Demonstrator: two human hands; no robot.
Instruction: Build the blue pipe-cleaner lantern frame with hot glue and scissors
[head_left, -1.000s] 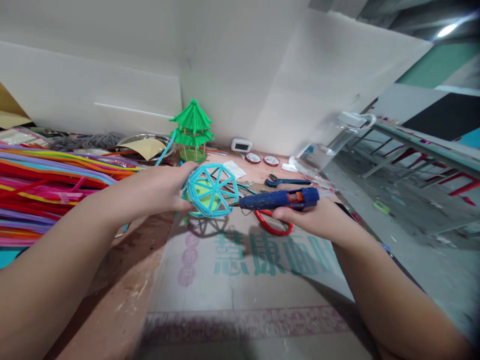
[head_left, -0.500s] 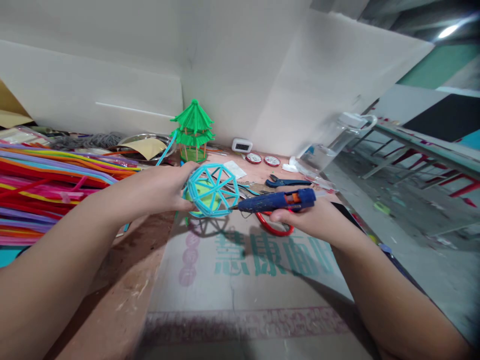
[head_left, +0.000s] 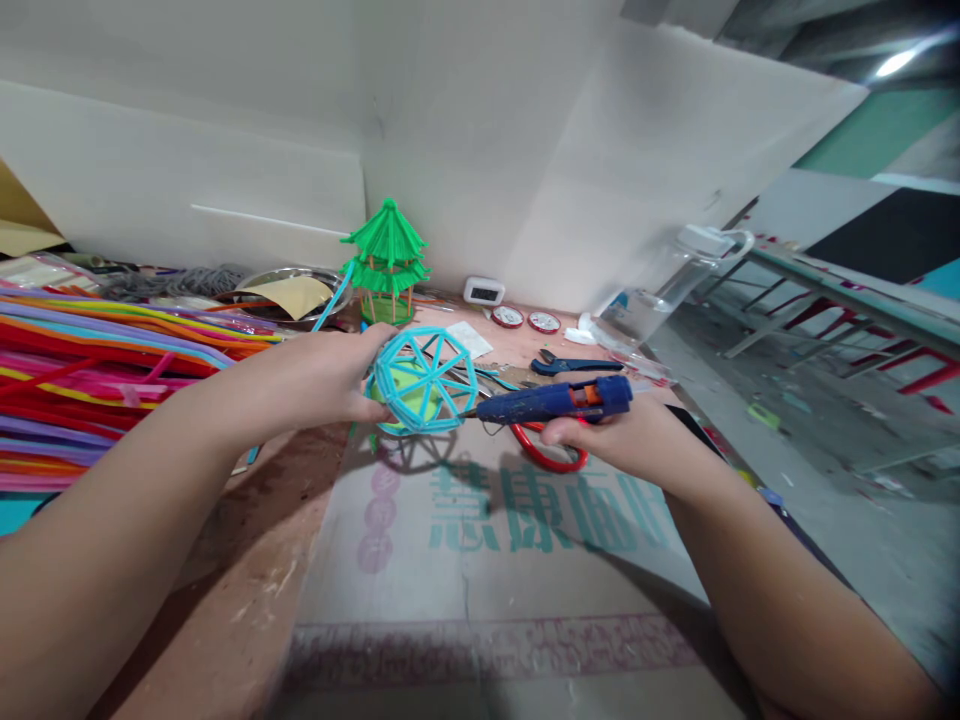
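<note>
A light-blue pipe-cleaner frame (head_left: pixel 430 378), shaped like a spoked wheel with a pale green part inside, is gripped at its left side by my left hand (head_left: pixel 366 378). My right hand (head_left: pixel 611 435) is wrapped around a dark blue hot glue gun (head_left: pixel 536 402) with an orange part near its back end. The gun's nozzle points left and meets the right lower rim of the frame; whether it touches I cannot tell. Beneath the gun lie red-handled scissors (head_left: pixel 551 462), partly covered. The frame is held above a printed cardboard sheet (head_left: pixel 465 590).
Bundled coloured pipe cleaners (head_left: pixel 112 385) fill the left side. Behind the frame stands a green pagoda model (head_left: pixel 388 262). Farther back are a small white digital display (head_left: pixel 484 290), two red-rimmed discs (head_left: pixel 507 316), dark-handled pliers (head_left: pixel 576 365) and a clear plastic jug (head_left: pixel 671 275).
Almost nothing differs. Both hands, the frame and the glue gun hold practically the same positions.
</note>
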